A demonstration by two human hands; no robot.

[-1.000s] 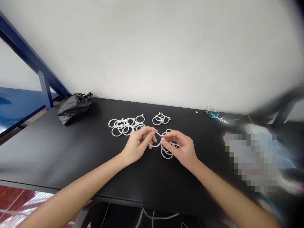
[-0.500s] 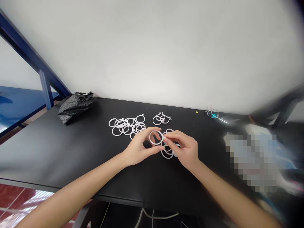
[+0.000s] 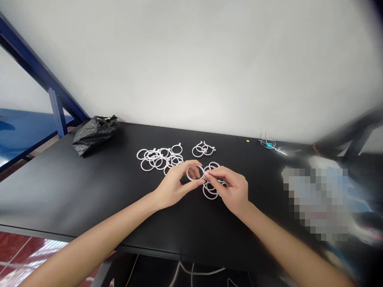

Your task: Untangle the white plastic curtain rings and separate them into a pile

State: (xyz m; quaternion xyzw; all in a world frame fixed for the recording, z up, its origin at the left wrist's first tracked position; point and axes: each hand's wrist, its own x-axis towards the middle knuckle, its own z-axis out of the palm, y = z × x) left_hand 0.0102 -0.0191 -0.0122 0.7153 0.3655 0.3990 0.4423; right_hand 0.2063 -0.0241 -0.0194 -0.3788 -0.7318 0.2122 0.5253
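White, thin, plastic-looking ring (image 3: pixel 187 173) pinched at one side

By the bare right hand (image 3: pixel 232 185), the ring is gripped narrowly between thumb and fingertips at what seems its small tab, mostly covered. By the bare left hand (image 3: pixel 174 184), a wide C is formed, with the loop framed between thumb and curled fingers; whether the rim is touched there cannot be told. The ring is thus placed left of the right fingertips and right of the left palm. No long axis is offered by the round loop; its tab side is pointed rightward, into the right hand, the nearer one to that end. Partly hidden by the right fingers, an overlapping pile of white rings (image 3: pixel 210 198) is seen on the smooth black bench (image 3: pixel 74 187). Beyond the left hand, a larger tangle of white tabbed rings (image 3: pixel 153 160) is spread; farther back, a small cluster of white rings (image 3: pixel 204 150) is set apart.
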